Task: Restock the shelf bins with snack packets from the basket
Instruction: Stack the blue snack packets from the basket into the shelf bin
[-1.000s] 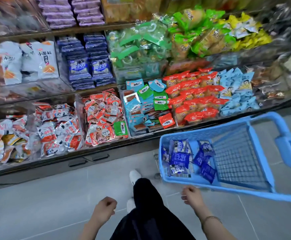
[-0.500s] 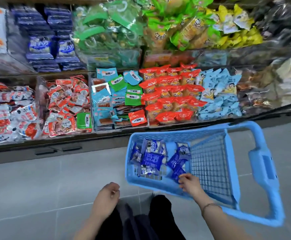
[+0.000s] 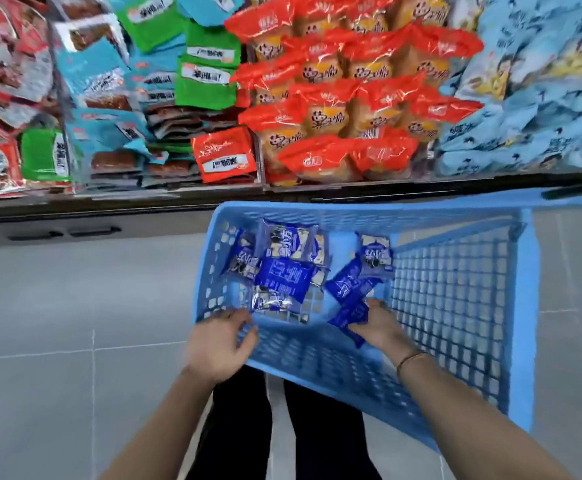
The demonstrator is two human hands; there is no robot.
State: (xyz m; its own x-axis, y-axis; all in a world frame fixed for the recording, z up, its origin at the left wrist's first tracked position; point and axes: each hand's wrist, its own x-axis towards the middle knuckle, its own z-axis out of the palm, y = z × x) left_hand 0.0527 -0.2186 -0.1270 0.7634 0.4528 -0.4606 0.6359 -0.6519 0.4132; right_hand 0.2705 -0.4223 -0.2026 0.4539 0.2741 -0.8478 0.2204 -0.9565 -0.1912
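A light blue plastic basket stands on the floor in front of the shelf. Several dark blue snack packets lie at its left end. My right hand is inside the basket and pinches a dark blue packet by its near end. My left hand reaches over the basket's near left corner, fingers bent over the rim beside a clear-and-blue packet; whether it holds anything is hidden by blur.
The shelf bins above the basket hold red packets, green and teal packets and pale blue packets. A dark shelf base runs along the grey tiled floor. My legs are below the basket.
The view has dropped closer to the basket. My right hand went deeper in and took hold of a blue packet. My left hand moved from my knee up to the basket's left corner.
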